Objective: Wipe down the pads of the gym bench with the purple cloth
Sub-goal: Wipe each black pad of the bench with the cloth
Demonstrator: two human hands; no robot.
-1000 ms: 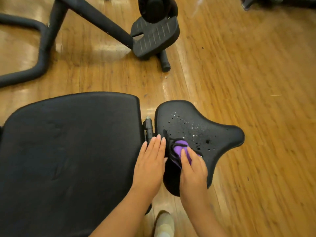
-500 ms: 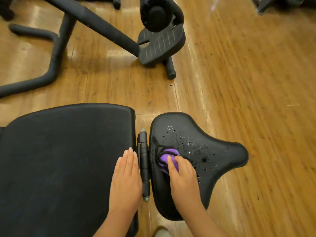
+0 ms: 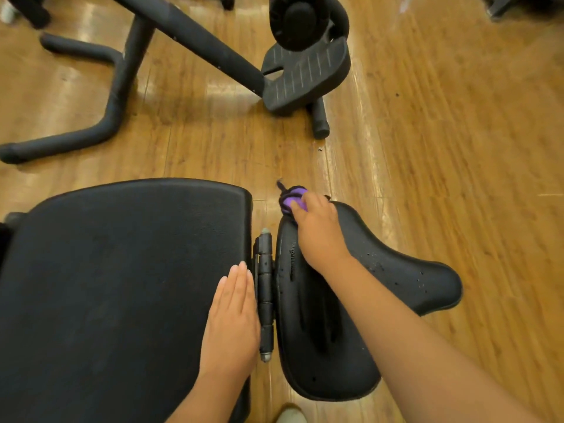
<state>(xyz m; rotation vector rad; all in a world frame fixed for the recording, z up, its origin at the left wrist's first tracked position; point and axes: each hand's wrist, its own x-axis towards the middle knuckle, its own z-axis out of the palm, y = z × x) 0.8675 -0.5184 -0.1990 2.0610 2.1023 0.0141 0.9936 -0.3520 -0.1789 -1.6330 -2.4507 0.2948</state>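
The gym bench has a large black back pad on the left and a smaller black seat pad on the right, joined by a hinge. My right hand presses the bunched purple cloth at the far edge of the seat pad. Wet streaks and a few droplets show on the seat pad. My left hand lies flat on the back pad's right edge, next to the hinge, fingers together and holding nothing.
Shiny wooden floor surrounds the bench. Another machine's black frame with a ribbed footplate and foam roller stands beyond. A curved black floor leg lies at far left. A shoe tip shows below.
My right hand has slid the cloth from the middle of the seat pad to its far edge, clearing most droplets. My left hand stays flat on the back pad.
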